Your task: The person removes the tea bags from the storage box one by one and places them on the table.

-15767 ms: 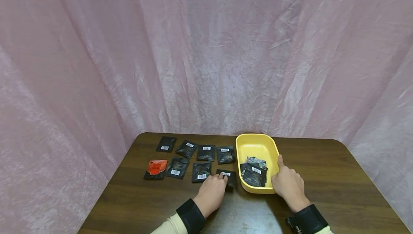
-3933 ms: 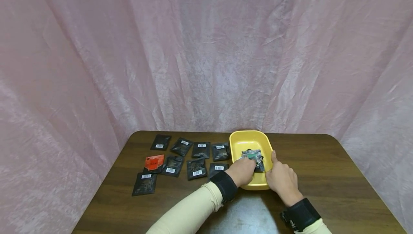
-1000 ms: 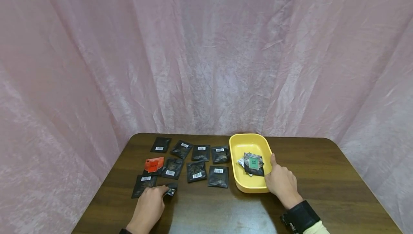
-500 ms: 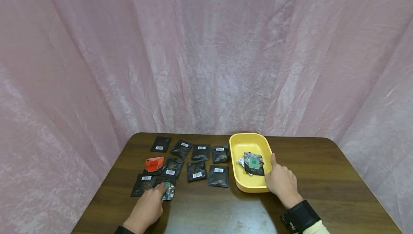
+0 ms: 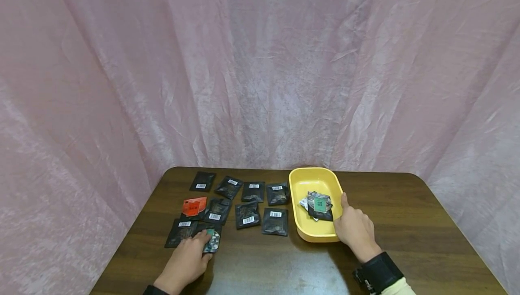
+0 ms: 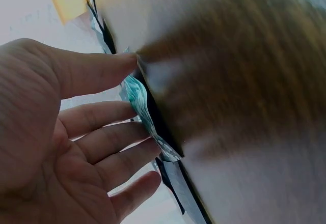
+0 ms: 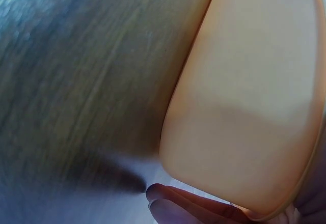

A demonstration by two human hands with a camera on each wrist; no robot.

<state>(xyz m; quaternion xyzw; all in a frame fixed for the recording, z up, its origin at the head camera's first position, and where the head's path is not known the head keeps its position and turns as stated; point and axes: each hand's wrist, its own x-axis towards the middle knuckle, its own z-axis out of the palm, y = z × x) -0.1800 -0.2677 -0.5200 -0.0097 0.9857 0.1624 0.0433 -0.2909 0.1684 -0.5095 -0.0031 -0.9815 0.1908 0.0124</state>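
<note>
My left hand (image 5: 188, 259) rests at the front left of the table, fingertips on a sachet (image 5: 212, 243) with a green label and grey pattern. Its green, crinkled face (image 6: 137, 98) shows in the left wrist view, where the fingers are fairly straight and the thumb touches its edge. A black barcoded sachet (image 5: 176, 234) lies just left of it, partly covered by the hand. My right hand (image 5: 354, 227) grips the right side of a yellow basin (image 5: 298, 226), one finger along the rim. Inside lie a green-labelled sachet (image 5: 319, 206) and whitish packaging beneath it.
Several black barcoded sachets (image 5: 275, 222) lie in loose rows left of the basin. Among them is an orange-topped sachet (image 5: 193, 208). A brown wooden table (image 5: 406, 231) carries everything. Behind it hangs a pink curtain (image 5: 260, 82).
The left hand has taken the sachet from the basin to the front left and laid it flat. Earlier, another black sachet joined that row. The right hand stays on the basin.
</note>
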